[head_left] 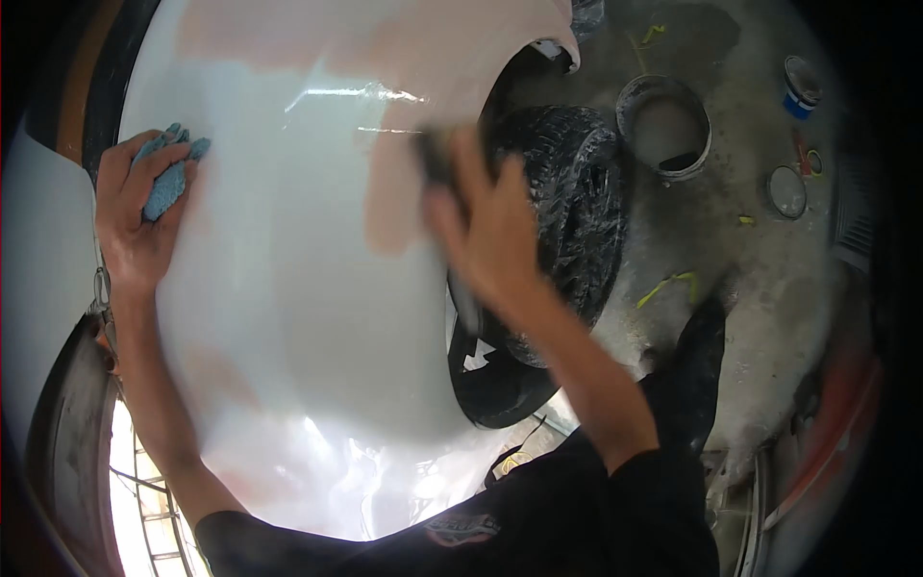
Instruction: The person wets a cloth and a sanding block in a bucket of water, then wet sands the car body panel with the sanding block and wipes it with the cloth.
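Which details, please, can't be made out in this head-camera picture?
In the head view:
Right hand and the dark block it holds: blurred, so the block's exact shape is lost.
Blue cloth: partly hidden by the left hand.
Shirt print: too small to read.
Red shape at right: fades into the dark border.

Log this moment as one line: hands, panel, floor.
left hand: grips blue cloth at car panel | right hand: holds dark block, blurred | car panel: whitish, pinkish patches | floor: bucket
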Tool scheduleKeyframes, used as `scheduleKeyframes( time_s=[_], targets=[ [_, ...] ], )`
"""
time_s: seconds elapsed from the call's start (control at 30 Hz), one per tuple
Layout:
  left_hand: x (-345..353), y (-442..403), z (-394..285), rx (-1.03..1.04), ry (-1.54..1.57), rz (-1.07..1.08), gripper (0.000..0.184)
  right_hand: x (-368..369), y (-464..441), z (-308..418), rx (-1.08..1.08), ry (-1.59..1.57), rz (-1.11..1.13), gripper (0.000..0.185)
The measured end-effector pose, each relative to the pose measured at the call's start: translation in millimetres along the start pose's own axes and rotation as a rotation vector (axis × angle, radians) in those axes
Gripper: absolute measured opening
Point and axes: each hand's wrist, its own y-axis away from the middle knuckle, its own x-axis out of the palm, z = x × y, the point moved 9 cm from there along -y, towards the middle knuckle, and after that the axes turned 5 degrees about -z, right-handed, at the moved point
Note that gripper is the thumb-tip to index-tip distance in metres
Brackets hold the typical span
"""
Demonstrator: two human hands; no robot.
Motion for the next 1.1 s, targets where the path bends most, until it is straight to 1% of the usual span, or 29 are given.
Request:
scheduleKeyframes(
  time_s=[0.03,0.07,0.17,0.2,0.23,0.3,0.33,0.37,0.43,0.5,0.6,0.63,0.67,0.7,0.73,0.77,0.83,0.87,0.9,0.97,1.07,1.1],
  targets=[
    [0.2,-0.4,-1.8,0.004,-0.003,-0.008,0.026,6.0,44.9,14.2,-0.184,0.028,-0.033,0.073],
    [0.2,-0.7,-3.6,0.008,-0.006,-0.004,0.026,8.4,86.4,23.6,-0.257,0.006,0.026,0.077],
    [2.9,1.4,-0.5,0.013,-0.008,0.003,0.027,11.5,73.8,3.6,-0.23,0.052,0.05,0.075],
    [4.0,3.3,1.8,0.014,-0.006,0.005,0.027,4.3,24.5,-12.4,-0.111,-0.074,0.009,0.075],
    [4.8,4.4,3.7,0.016,-0.015,0.017,0.027,0.2,-26.7,-30.1,-0.006,-0.027,-0.013,0.072],
    [3.2,3.1,3.6,0.023,-0.035,0.039,0.026,-7.5,-111.7,-60.4,0.035,-0.032,-0.135,0.069],
    [2.5,2.9,2.2,0.011,-0.022,0.03,0.027,-8.8,-127.0,-64.2,0.048,-0.03,-0.165,0.068],
    [2.8,2.5,0.8,0.001,-0.008,0.018,0.027,-6.8,-113.6,-63.8,0.028,-0.025,-0.154,0.068],
    [1.2,0.5,0.4,-0.007,0.001,-0.002,0.028,-4.2,-51.7,-38.5,-0.023,-0.012,-0.123,0.068],
    [1.8,0.8,0.8,0.007,-0.008,0.007,0.027,7.1,46.7,-0.9,-0.271,0.033,-0.033,0.071],
    [2.9,-1.8,-2.3,-0.008,0.005,0.045,0.026,10.6,84.2,-5.2,-0.324,-0.041,0.046,0.071],
    [6.1,0.1,-1.0,-0.002,0.012,0.051,0.026,5.1,49.1,-19.4,-0.223,-0.048,-0.022,0.07],
    [6.0,2.1,2.4,0.002,0.01,0.048,0.026,0.3,-12.4,-37.7,-0.132,-0.055,-0.092,0.069],
    [3.8,1.9,4.7,0.004,0.002,0.035,0.026,-1.3,-67.0,-59.9,-0.072,-0.124,-0.11,0.067],
    [3.2,1.5,4.2,0.006,0.002,0.028,0.026,-3.0,-113.1,-76.7,-0.026,-0.051,-0.121,0.068],
    [3.4,1.9,2.8,0.008,0.007,0.028,0.026,-6.3,-141.3,-89.0,-0.065,-0.025,-0.191,0.066],
    [1.6,-1.8,0.5,0.023,0.012,0.012,0.025,-9.8,-130.5,-77.2,0.004,-0.009,-0.141,0.065],
    [1.0,-3.4,-2.8,0.025,0.01,-0.001,0.025,-5.5,-98.4,-60.5,-0.017,-0.022,-0.11,0.067],
    [0.1,-2.8,-5.0,0.02,0.006,-0.008,0.024,1.8,-48.0,-42.4,-0.039,-0.036,-0.071,0.069],
    [-0.1,-1.8,-5.8,0.009,-0.007,-0.003,0.024,4.9,58.6,8.6,-0.334,0.011,-0.071,0.072],
    [0.4,-3.4,-2.5,0.035,-0.022,-0.015,0.024,4.2,93.0,22.2,-0.331,-0.036,0.025,0.074],
    [0.6,-1.4,-3.7,0.052,-0.02,-0.011,0.024,2.5,64.6,11.8,-0.203,-0.038,0.02,0.073]
  ],
)
